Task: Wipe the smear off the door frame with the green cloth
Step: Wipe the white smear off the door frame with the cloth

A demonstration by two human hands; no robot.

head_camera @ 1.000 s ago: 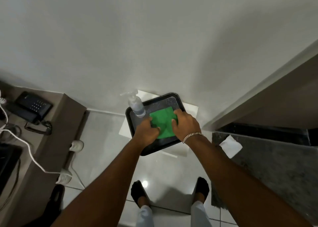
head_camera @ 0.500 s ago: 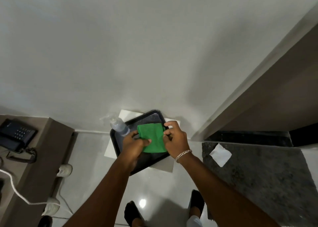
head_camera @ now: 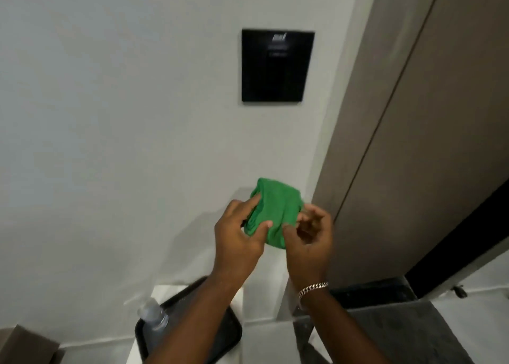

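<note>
Green cloth [head_camera: 275, 212] bunched, held up before white wall [head_camera: 124, 115], just left of brown door frame [head_camera: 371, 115]. Left hand [head_camera: 239, 231] grip closed on cloth's left side; right hand [head_camera: 308, 237] pinches right edge. Black tray [head_camera: 225, 333] and spray bottle [head_camera: 154, 319] on floor below.

One view only, the camera on my head, tilted forward at the white wall [head_camera: 110, 115] and the brown door frame [head_camera: 358, 115] on my right. It sits close: my forearms rise from the bottom edge, floor and black tray [head_camera: 228, 333] directly beneath.
</note>
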